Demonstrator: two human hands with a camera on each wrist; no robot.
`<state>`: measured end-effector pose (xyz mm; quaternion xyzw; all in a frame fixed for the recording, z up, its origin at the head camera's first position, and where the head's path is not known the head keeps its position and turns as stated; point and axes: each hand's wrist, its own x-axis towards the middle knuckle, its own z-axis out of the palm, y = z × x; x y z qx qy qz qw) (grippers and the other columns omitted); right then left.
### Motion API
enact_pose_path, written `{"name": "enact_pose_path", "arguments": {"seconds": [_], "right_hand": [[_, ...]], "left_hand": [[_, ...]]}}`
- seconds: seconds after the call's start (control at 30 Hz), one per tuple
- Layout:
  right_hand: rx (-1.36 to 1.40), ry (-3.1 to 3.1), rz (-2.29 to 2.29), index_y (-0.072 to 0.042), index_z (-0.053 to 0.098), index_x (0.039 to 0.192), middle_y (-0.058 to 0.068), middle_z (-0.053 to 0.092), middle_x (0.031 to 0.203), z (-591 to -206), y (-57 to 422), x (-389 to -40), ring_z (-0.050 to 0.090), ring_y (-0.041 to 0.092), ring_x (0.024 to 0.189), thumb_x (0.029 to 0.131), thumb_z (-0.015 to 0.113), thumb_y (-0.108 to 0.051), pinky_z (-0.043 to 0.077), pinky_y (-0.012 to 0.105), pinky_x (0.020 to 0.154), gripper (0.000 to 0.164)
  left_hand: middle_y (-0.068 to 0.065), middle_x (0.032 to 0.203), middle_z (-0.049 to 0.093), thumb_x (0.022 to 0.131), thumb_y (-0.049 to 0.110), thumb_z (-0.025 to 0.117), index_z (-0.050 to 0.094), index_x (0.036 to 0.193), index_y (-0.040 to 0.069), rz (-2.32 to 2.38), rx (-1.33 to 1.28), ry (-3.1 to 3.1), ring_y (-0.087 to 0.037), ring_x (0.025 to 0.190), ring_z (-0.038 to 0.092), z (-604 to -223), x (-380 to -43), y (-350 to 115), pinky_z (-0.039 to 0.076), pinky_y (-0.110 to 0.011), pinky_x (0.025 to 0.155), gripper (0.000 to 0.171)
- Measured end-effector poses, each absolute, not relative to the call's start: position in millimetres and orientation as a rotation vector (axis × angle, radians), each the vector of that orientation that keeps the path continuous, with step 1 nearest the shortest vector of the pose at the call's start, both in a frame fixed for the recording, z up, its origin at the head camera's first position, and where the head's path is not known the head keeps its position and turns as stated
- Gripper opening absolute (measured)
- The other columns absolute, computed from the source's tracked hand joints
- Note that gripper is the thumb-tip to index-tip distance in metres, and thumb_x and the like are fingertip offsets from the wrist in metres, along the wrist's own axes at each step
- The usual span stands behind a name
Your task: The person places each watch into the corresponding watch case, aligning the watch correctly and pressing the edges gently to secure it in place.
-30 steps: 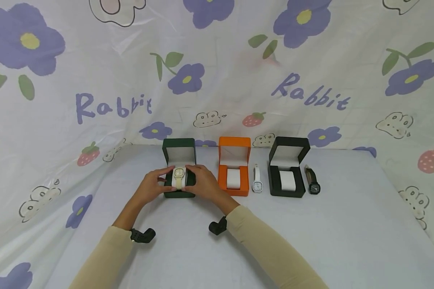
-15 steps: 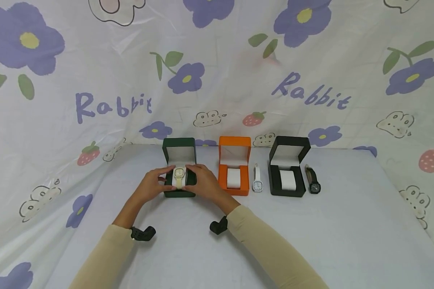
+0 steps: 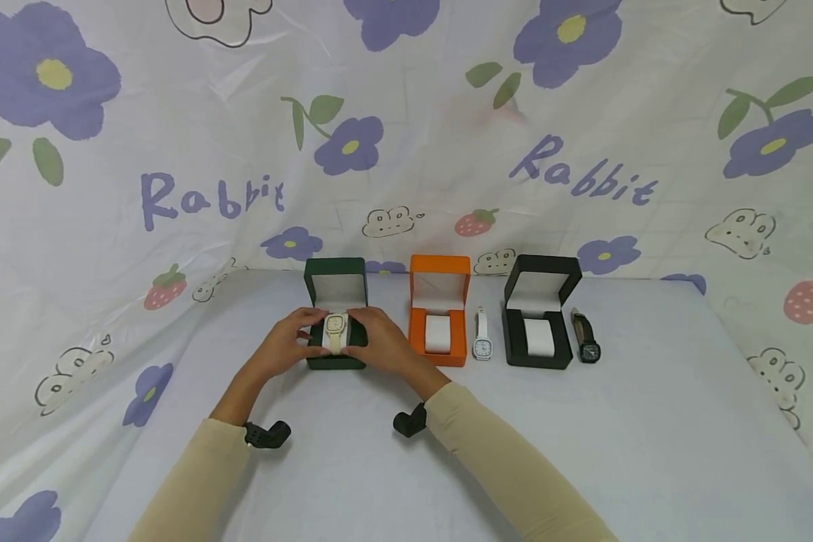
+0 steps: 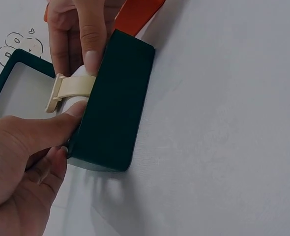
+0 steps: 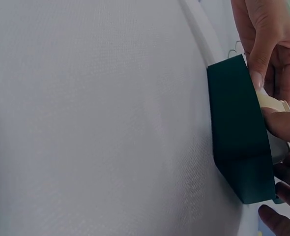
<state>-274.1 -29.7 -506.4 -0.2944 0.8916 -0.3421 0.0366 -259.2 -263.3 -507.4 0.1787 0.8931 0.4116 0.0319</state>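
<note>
A cream watch [image 3: 335, 324], wrapped round a white cushion [image 4: 68, 104], sits in the open dark green watch box [image 3: 335, 364]. My left hand [image 3: 286, 348] grips the cushion's left end, thumb at the near side and fingers at the far side. From the right, my right hand [image 3: 384, 342] holds the other end in the same way. Both thumbs press close beside the cream strap [image 4: 77, 86] in the left wrist view. The green wall [image 5: 238, 123] of the box hides the cushion's lower part in the right wrist view.
Right of the hands stands an open orange watch box [image 3: 458, 360] with a bare white cushion, and a white watch [image 3: 482, 348] lies beside it. Farther right are an open black watch box [image 3: 515, 357] and a black watch [image 3: 589, 351]. A patterned cloth [image 3: 433, 165] hangs behind.
Both hands stay on the cushion in the green box with hardly any motion. The boxes and the other watches keep their places.
</note>
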Motion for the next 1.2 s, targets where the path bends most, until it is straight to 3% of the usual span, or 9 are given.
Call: {"name": "enact_pose_path", "arguments": {"seconds": [0.6,0.9,1.0,1.2], "right_hand": [[-0.898,2.713,-1.128,-0.003,0.057,0.141,0.012,0.057,0.143,-507,-31,-277,0.05,0.027,0.133,0.089,0.081,-0.02,0.038,0.042,0.117,0.06],[-0.852,2.734,-1.174,-0.004,0.056,0.143,0.011,0.057,0.145,-506,-27,-278,0.052,0.026,0.135,0.095,0.075,-0.022,0.039,0.041,0.116,0.055],[-0.828,2.776,-1.327,-0.004,0.064,0.136,0.01,0.065,0.136,-500,-24,-278,0.058,0.025,0.128,0.096,0.072,-0.017,0.047,0.04,0.11,0.042],[-0.827,2.862,-1.758,0.003,0.075,0.111,0.012,0.076,0.103,-480,-19,-281,0.07,0.022,0.094,0.096,0.069,-0.005,0.061,0.037,0.084,0.018]], "left_hand": [[-0.022,0.143,0.049,0.087,0.003,0.079,0.05,0.145,-0.005,1.22,0.595,2.78,-0.038,0.128,0.052,-508,-259,-264,0.052,-0.05,0.101,0.065],[-0.021,0.146,0.048,0.087,0.004,0.079,0.049,0.147,-0.003,1.256,0.556,2.808,-0.038,0.13,0.052,-512,-253,-264,0.053,-0.048,0.1,0.068],[-0.021,0.145,0.049,0.086,0.003,0.08,0.05,0.147,-0.003,1.275,0.551,2.853,-0.038,0.129,0.053,-511,-247,-264,0.055,-0.047,0.097,0.068],[-0.022,0.142,0.053,0.084,0.002,0.082,0.052,0.145,-0.002,1.396,0.461,2.916,-0.039,0.128,0.054,-509,-234,-266,0.057,-0.049,0.094,0.068]]}}
